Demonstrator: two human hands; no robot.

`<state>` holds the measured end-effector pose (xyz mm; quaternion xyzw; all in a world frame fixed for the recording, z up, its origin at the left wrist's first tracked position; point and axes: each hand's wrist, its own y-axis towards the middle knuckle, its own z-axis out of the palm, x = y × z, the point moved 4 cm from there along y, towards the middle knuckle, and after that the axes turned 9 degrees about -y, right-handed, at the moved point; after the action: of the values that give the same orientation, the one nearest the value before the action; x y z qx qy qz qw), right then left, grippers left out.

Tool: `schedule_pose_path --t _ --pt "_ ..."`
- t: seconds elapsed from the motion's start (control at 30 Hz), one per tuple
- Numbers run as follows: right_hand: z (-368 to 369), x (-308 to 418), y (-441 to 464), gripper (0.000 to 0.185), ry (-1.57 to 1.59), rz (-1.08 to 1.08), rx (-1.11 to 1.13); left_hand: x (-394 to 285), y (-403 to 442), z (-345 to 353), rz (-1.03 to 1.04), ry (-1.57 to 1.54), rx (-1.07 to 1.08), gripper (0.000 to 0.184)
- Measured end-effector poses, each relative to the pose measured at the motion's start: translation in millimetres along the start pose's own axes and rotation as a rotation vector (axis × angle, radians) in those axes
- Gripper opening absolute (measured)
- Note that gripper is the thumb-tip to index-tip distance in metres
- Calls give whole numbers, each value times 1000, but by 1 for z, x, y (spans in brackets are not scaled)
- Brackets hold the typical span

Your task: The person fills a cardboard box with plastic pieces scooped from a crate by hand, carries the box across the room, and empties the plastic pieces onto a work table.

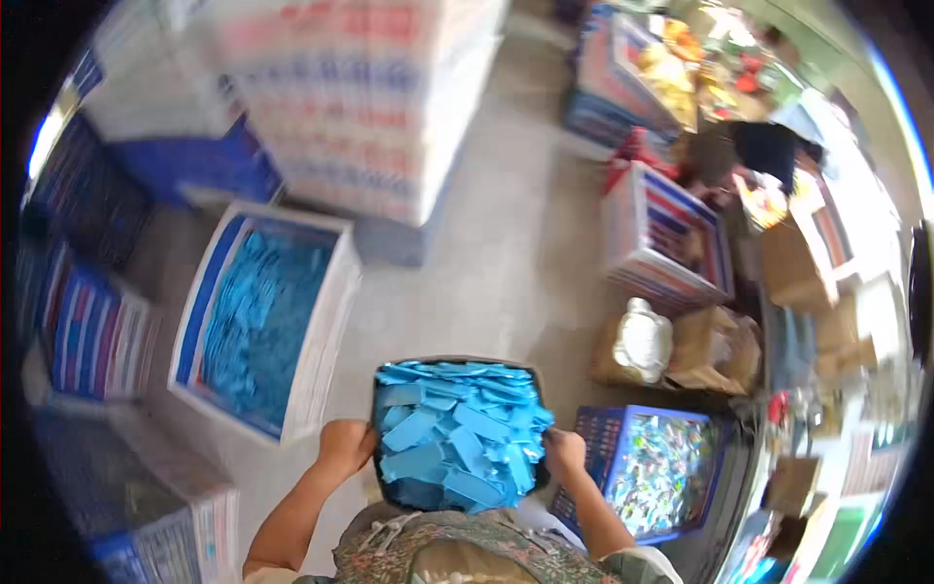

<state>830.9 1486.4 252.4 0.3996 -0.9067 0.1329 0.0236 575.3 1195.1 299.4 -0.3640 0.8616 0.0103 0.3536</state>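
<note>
A dark bin full of flat blue pieces is held in front of my body. My left hand is closed on its left edge, and my right hand grips the right edge. To the left on the floor stands a white box lined with blue, with many similar blue pieces inside. Close by my right hand is a blue-purple basket holding small shiny multicoloured pieces.
Tall white printed boxes stand ahead on the left. On the right are a striped box, cardboard boxes, a white wrapped bundle and a cluttered workbench. Another person in dark clothing is at the upper right.
</note>
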Motion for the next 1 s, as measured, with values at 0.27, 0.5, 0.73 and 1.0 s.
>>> schedule_pose_path --t 0.27,0.5,0.73,1.0 --pt "-72 93 -114 23 123 201 -244 7 -21 -95 357 28 -68 30" --pt "0 158 -221 22 46 554 -546 54 35 -60 758 12 4 41" --pt "-1 347 -246 23 74 1246 -610 5 147 -95 1273 -107 562 39" --pt "-30 237 -521 25 61 1658 -684 -286 -113 53 1556 -61 970 31"
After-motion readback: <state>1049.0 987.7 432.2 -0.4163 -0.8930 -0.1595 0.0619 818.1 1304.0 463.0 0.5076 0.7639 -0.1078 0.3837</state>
